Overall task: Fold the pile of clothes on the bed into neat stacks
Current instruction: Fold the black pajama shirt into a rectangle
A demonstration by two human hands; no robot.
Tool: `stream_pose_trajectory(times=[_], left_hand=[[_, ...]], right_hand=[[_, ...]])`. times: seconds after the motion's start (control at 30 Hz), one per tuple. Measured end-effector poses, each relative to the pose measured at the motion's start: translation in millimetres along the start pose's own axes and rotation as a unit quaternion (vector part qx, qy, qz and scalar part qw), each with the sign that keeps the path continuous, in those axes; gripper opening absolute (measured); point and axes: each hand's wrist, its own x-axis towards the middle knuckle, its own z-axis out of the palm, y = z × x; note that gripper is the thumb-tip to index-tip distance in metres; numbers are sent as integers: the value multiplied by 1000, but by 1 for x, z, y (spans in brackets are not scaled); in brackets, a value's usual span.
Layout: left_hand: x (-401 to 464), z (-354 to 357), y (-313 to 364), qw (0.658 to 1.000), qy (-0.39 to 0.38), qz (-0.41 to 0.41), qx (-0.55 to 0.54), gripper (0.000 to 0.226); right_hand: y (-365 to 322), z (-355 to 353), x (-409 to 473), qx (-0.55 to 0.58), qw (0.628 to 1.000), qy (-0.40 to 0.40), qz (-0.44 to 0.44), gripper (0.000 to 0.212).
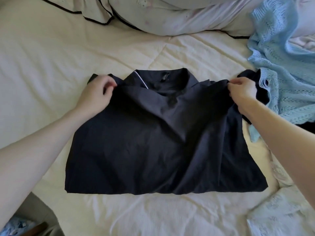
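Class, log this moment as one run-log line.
step: folding dark navy collared shirt | left hand: pinches left shoulder | right hand: pinches right shoulder | beside: light blue knitted garment | surface: cream quilted bed

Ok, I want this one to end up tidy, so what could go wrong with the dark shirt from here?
The dark shirt has diagonal wrinkles across its front; folding now may press them in. By the right hand, its sleeve lies against the blue knit garment and could drag it along. The left hand and right hand grip at uneven heights, risking a skewed fold.

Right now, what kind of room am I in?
Most likely a bedroom: a cream quilted bed cover, black-piped cream pillows at its head, and a dark navy collared shirt spread out for folding.
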Motion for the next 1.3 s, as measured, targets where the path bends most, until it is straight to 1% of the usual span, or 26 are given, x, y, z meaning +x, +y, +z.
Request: stream_pose_trajectory(times=[0.07, 0.1, 0.17, 0.23, 0.27, 0.3, 0.33, 0.37, 0.43, 0.47, 0.5, 0.53, 0.57, 0.67, 0.77, 0.83, 0.9, 0.93, 0.97, 1.03, 1.07, 1.1, 1.13, 1.2, 1.23, 1.3], left_hand=[[-7, 7, -7, 994, -70, 63, 56, 30], [-5, 9, -11, 990, -88, 72, 81, 36], [5, 13, -18, 983, -111, 59, 134, 43], [15, 16, -18, 975, -131, 54, 173, 38], [19, 16, -14, 973, -131, 67, 176, 33], [23, 16, -10, 975, -114, 89, 168, 27], [27, 15, -4, 979, -81, 107, 153, 22], [32, 12, 2, 985, -41, 105, 130, 20], [43, 4, 15, 998, 14, 37, 56, 24], [48, 0, 19, 999, 24, -6, 20, 26], [53, -2, 21, 999, 29, -39, 4, 27], [55, -2, 22, 998, 34, -59, 12, 29], [56, -2, 20, 996, 37, -71, 34, 30], [52, 0, 7, 988, 44, -100, 109, 35], [51, 0, -6, 980, 64, -123, 146, 37], [51, 1, -13, 978, 68, -136, 146, 37], [46, 3, -21, 978, 44, -155, 132, 43], [41, 4, -25, 977, 41, -172, 119, 50], [34, 5, -30, 974, 51, -197, 97, 56], [20, 6, -41, 956, 93, -280, 5, 63], [12, 7, -46, 936, 110, -330, -57, 63], [4, 8, -51, 919, 116, -365, -96, 61], [-5, 11, -55, 916, 109, -373, -100, 56], [-15, 15, -61, 938, 97, -326, -60, 35], [-17, 14, -63, 946, 100, -307, -40, 27], [-12, 7, -67, 940, 136, -311, -24, 28]], right_hand=[[3, -2, -6, -67, 997, -3, -41, 26], [5, -4, -6, -91, 994, -4, -57, 29], [10, -8, -8, -111, 991, 5, -75, 35], [17, -12, -10, -126, 985, 31, -110, 39], [20, -13, -12, -140, 981, 38, -128, 39], [23, -13, -14, -153, 977, 39, -140, 40], [25, -12, -16, -151, 979, 38, -132, 41], [27, -12, -14, -121, 988, 38, -94, 44], [23, -12, -6, -4, 999, 34, 34, 53], [20, -13, -2, 63, 994, 22, 92, 54], [18, -15, 1, 123, 983, 3, 135, 47], [18, -16, 6, 157, 975, -13, 160, 30], [16, -17, 7, 166, 971, -16, 170, 15], [18, -22, 16, 171, 971, 0, 164, 18], [18, -32, 24, 198, 965, 31, 169, 26], [21, -34, 27, 186, 968, 40, 162, 22], [27, -31, 24, 171, 973, 37, 147, 18], [31, -29, 20, 169, 976, 38, 134, 21], [35, -26, 17, 162, 979, 47, 118, 30], [43, -21, 6, 131, 985, 78, 80, 44], [46, -19, -1, 107, 988, 89, 69, 46], [49, -17, -7, 84, 990, 92, 63, 45], [51, -15, -12, 65, 993, 82, 59, 43], [52, -12, -15, 41, 996, 50, 59, 30], [50, -13, -13, 39, 996, 47, 67, 23], [45, -18, -2, 77, 989, 79, 94, 27]])
